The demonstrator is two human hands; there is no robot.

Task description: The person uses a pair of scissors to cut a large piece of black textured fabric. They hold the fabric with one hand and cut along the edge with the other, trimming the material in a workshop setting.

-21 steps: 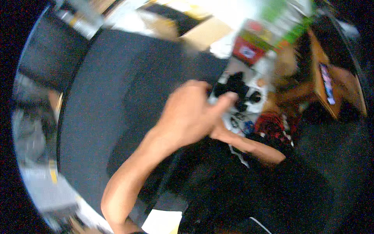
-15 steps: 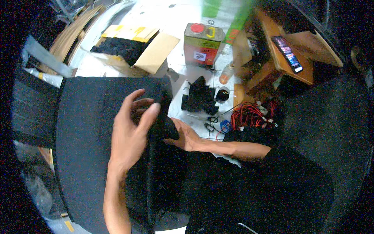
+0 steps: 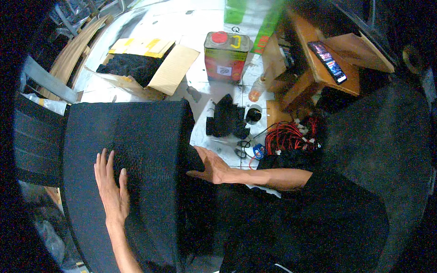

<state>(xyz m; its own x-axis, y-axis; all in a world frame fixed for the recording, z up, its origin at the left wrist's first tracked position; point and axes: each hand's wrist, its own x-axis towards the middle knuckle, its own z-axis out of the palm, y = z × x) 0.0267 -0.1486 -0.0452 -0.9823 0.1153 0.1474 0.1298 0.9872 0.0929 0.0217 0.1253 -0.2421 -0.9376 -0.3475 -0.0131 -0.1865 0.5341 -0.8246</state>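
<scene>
left hand (image 3: 111, 195): spread over the upper face of the black fabric-covered piece (image 3: 141, 125), fingers extended, grip released. right hand (image 3: 214, 168): against the piece's right side, thumb apart from fingers; cannot tell whether its grip grasps anything. piece lies left of the red wire bundle (image 3: 287, 139); open cardboard box (image 3: 175, 68) on the floor (image 3: 182, 27) beyond it.

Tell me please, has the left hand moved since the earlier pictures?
Yes: judged against the can, the left hand has moved leftward and lower in the view.
</scene>
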